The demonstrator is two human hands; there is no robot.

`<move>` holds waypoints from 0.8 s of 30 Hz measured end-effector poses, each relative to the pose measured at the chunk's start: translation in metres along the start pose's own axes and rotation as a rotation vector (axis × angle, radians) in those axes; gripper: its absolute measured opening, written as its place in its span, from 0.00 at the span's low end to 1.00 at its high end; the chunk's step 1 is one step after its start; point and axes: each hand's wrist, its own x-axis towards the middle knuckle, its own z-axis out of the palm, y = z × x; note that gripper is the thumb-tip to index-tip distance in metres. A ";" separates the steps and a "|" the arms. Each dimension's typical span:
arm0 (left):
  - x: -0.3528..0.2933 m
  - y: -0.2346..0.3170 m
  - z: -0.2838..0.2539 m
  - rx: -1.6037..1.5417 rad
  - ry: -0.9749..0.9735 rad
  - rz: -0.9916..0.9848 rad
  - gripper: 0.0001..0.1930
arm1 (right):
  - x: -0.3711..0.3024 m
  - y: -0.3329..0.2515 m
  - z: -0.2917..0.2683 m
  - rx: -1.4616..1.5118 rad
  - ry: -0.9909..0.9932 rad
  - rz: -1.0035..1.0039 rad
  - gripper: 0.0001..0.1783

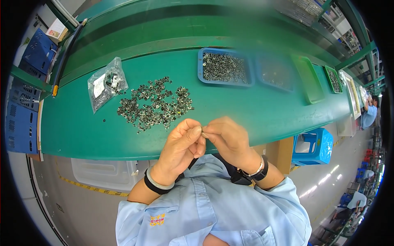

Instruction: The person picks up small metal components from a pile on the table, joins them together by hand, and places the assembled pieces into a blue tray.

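Small metal parts [162,112] lie in a loose, spread heap on the left half of the green bench [230,98], between its far and near edges. Just off this heap, above the near edge, the left hand [180,143] and right hand [232,139] come together, thumbs and forefingers pinched on a tiny piece [202,131] that the fingertips mostly hide.

Toward the bench's far left corner, beside the heap, a clear plastic bag [108,97] holds more parts, some near its mouth; its white label [98,87] carries print too small to read. Near the middle of the far edge, a blue tray [200,67] holds a thick layer of small metal parts. Just right of it, a second blue tray [259,67] is blurred, with what looks like a thinner scatter inside. Further right stands a long green tray [314,88], also hazy. Near the far right corner, a small green tray [339,91] is filled with little metal pieces.

Pink and orange lettering is stitched on the light-blue shirt [246,209], below the near edge.
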 end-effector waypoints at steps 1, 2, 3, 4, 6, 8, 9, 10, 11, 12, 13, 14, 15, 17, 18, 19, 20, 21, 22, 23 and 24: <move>0.000 -0.001 -0.001 -0.070 -0.032 -0.018 0.07 | -0.001 0.000 0.000 0.006 0.006 -0.017 0.09; 0.000 -0.002 -0.001 -0.069 -0.032 -0.020 0.07 | -0.001 0.000 0.000 0.012 0.011 -0.035 0.09; 0.000 -0.003 -0.001 -0.070 -0.029 -0.018 0.07 | -0.002 0.000 0.000 0.018 0.017 -0.052 0.09; 0.000 -0.004 -0.001 -0.070 -0.026 -0.016 0.07 | -0.002 0.000 0.000 0.018 0.019 -0.052 0.09; 0.000 -0.004 0.000 -0.070 -0.023 -0.014 0.06 | -0.003 0.002 -0.002 0.003 -0.015 -0.010 0.09; 0.000 -0.001 0.004 0.091 0.053 0.007 0.06 | -0.002 0.002 -0.005 -0.004 -0.031 0.010 0.09; 0.000 0.001 0.006 0.172 0.092 0.019 0.06 | 0.001 0.001 -0.008 -0.063 -0.058 -0.009 0.09; -0.001 0.002 0.009 0.173 0.091 0.019 0.06 | 0.003 -0.001 -0.011 -0.124 -0.085 -0.026 0.09; -0.002 0.004 0.013 0.197 0.110 0.042 0.06 | 0.005 -0.002 -0.012 -0.184 -0.111 -0.044 0.09; -0.003 0.005 0.016 0.222 0.129 0.065 0.06 | 0.005 -0.001 -0.012 -0.185 -0.111 -0.046 0.09; -0.003 0.005 0.018 0.246 0.149 0.089 0.06 | 0.005 -0.001 -0.012 -0.151 -0.085 -0.045 0.09; -0.003 0.006 0.018 0.245 0.149 0.091 0.06 | 0.004 0.000 -0.011 -0.118 -0.059 -0.045 0.09; -0.004 0.007 0.018 0.150 0.118 0.045 0.07 | 0.003 0.001 -0.009 -0.084 -0.032 -0.046 0.08; -0.006 0.009 0.017 -0.041 0.057 -0.046 0.07 | 0.000 0.002 -0.005 -0.005 -0.008 -0.020 0.08; -0.006 0.009 0.016 -0.042 0.058 -0.044 0.07 | -0.002 0.002 -0.003 0.072 0.017 0.007 0.08; -0.005 0.008 0.015 -0.085 0.015 -0.055 0.07 | -0.002 0.003 -0.002 0.149 0.042 0.036 0.08; -0.005 0.007 0.014 -0.129 -0.026 -0.066 0.07 | -0.002 0.002 -0.002 0.150 0.040 0.035 0.08; -0.006 0.007 0.013 -0.174 -0.067 -0.077 0.07 | -0.002 0.002 -0.001 0.173 0.041 0.037 0.08; -0.006 0.006 0.012 -0.175 -0.066 -0.076 0.07 | -0.002 0.002 -0.001 0.195 0.042 0.039 0.08; -0.007 0.006 0.012 -0.188 -0.062 -0.083 0.07 | -0.002 0.001 -0.001 0.218 0.043 0.041 0.09; -0.007 0.006 0.012 -0.201 -0.058 -0.089 0.07 | -0.002 0.001 0.000 0.218 0.041 0.041 0.09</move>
